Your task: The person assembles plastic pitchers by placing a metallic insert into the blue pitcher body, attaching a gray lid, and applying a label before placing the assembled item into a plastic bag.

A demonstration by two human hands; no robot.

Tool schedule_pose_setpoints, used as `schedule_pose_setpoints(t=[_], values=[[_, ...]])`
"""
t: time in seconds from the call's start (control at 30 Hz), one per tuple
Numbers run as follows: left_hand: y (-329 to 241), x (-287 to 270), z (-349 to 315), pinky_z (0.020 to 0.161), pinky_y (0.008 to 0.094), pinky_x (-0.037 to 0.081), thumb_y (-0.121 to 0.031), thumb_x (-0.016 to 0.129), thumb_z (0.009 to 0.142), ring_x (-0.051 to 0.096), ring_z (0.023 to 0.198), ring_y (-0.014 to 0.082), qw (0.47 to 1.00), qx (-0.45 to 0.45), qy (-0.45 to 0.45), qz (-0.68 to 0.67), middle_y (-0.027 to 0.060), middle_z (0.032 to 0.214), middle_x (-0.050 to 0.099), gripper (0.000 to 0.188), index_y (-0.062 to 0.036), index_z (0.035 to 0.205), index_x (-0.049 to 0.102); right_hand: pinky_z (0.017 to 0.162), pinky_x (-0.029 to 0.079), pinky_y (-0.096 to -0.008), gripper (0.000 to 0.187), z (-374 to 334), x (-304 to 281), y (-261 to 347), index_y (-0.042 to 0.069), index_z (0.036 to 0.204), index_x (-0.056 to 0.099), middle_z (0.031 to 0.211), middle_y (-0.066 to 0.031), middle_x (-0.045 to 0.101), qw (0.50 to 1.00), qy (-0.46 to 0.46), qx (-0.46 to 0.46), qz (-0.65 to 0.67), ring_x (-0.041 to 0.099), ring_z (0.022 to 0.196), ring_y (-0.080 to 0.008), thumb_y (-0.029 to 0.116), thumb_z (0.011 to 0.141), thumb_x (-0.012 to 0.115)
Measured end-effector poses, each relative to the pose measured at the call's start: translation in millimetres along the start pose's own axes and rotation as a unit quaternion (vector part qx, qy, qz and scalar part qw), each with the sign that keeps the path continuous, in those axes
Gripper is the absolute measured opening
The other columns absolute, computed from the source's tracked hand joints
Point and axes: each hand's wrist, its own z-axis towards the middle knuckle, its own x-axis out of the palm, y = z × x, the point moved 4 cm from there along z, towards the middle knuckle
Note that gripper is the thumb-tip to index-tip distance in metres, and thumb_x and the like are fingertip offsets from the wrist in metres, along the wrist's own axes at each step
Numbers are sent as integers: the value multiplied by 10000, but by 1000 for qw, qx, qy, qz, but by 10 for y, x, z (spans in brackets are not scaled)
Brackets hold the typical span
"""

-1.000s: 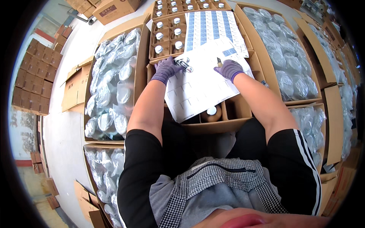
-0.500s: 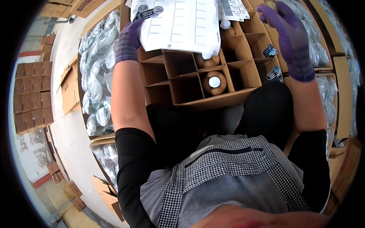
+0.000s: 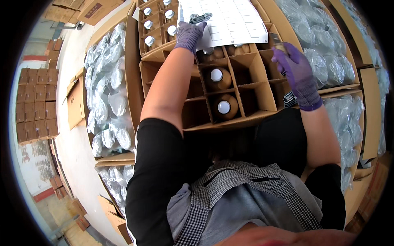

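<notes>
My left hand (image 3: pixel 191 37), in a purple-grey knit glove, closes on the near left edge of a white printed sheet (image 3: pixel 236 20). A black-and-white sticker (image 3: pixel 200 18) lies at its fingertips. My right hand (image 3: pixel 298 71), in a matching glove, grips a short brown cylindrical object (image 3: pixel 281 48) whose kind I cannot make out. Beneath both hands sits a divided cardboard box (image 3: pixel 256 112). Two brown bottles with white caps, the nearer bottle (image 3: pixel 225 107) and the farther bottle (image 3: pixel 219 78), stand in its cells. Further bottles are partly covered by the sheet.
Past my left hand, another divided box holds several white-capped bottles (image 3: pixel 150 40). Clear-plastic-wrapped items fill a left carton (image 3: pixel 108 90) and a right carton (image 3: pixel 324 61). Black stickers (image 3: pixel 289 99) hang at the divided box's right side. Stacked cartons (image 3: pixel 37 102) stand far left.
My left hand and the sheet have shifted right, uncovering capped bottles at the far left. My right hand has come down and nearer, still gripping the brown object, beside the divided box's right side.
</notes>
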Motion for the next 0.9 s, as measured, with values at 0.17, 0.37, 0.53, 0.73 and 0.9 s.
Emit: schedule_pose_setpoints(t=[0.17, 0.37, 0.53, 0.73, 0.9], values=[[150, -603, -754, 1030, 449, 470, -575, 701, 838, 578, 1229, 388, 969, 222, 85, 70, 313, 1302, 576, 827, 55, 1342, 521, 926, 514, -439, 341, 1054, 333, -155, 58, 1241, 639, 1102, -207, 697, 956, -52, -152, -246, 659, 1052, -361, 192, 972, 476], [576, -815, -2038, 1021, 374, 443, -231, 716, 906, 547, 1244, 271, 917, 273, 279, -78, 152, 1398, 542, 626, -11, 1442, 480, 1066, 444, -457, 638, 2378, 740, -788, 103, 1387, 567, 1328, -210, 619, 922, 34, -114, -370, 589, 1224, -394, 475, 870, 614], [1367, -1276, -2814, 1062, 377, 404, -95, 634, 947, 526, 1262, 278, 947, 227, 169, -151, 146, 1384, 543, 564, -4, 1467, 437, 1020, 462, -462, 450, 168, 408, 493, 94, 1247, 642, 1175, -145, 649, 889, 52, -382, -247, 619, 1122, -332, 367, 889, 642], [1322, -1497, -3312, 1023, 349, 419, -116, 577, 986, 549, 1190, 255, 945, 255, 51, -198, 166, 1307, 584, 462, 51, 1407, 486, 899, 534, -395, 380, -2438, -2708, -565, 77, 1196, 666, 1032, -156, 693, 878, -308, -109, -348, 676, 986, -295, 307, 894, 678], [1086, -1342, -3482, 1041, 353, 436, -75, 598, 957, 578, 1178, 260, 933, 311, 79, -161, 171, 1293, 589, 451, 72, 1374, 508, 955, 507, -400, 429, -3341, -3867, -1058, 100, 1229, 639, 1098, -149, 671, 759, -148, 236, -588, 649, 1030, -336, 337, 873, 683]])
